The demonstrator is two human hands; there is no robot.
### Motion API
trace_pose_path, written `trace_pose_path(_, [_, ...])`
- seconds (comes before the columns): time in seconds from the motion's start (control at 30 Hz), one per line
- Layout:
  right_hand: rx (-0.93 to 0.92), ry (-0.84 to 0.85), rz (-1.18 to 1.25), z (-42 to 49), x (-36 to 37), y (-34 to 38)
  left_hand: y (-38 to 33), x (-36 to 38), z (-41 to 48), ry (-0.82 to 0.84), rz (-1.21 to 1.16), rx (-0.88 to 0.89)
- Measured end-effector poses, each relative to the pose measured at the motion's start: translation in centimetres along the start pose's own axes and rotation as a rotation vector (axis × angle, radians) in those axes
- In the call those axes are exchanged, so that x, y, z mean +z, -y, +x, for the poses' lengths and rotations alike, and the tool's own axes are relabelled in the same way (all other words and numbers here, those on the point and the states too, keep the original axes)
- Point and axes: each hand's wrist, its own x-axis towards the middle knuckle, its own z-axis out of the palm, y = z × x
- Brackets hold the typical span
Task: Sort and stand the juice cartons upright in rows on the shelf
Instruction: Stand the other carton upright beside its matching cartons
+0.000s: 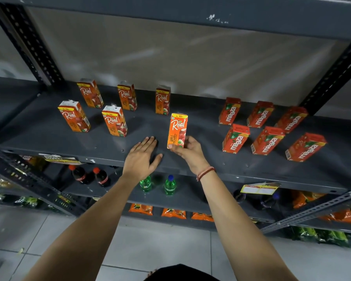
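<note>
Two bare forearms are reaching forward and up from the bottom of the view. The left hand (pixel 143 157) is lying palm down, its fingers held straight and close together and its thumb angled out to the right. The right hand (pixel 187 150) is gripping something between thumb and fingertips. The right wrist is wearing a thin red thread band (pixel 206 173).

- I see a grey shelf (pixel 49 126).
- Five Real cartons (pixel 114 120) stand on its left.
- Six Maaza cartons (pixel 235 138) stand on its right.
- My left hand (pixel 142 157) rests flat on it.
</note>
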Motion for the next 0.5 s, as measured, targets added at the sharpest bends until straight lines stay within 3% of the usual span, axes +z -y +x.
trace_pose_path(0.23, [-0.060, -0.093, -0.224, 2.0, 1.1, 0.9, 0.7, -0.3, -0.1, 0.021, -0.035, 0.004])
trace_pose_path(0.5, [-0.174, -0.119, -0.436, 4.6, 4.6, 0.7, 1.3, -0.7, -1.2, -0.054, -0.015, -0.113])
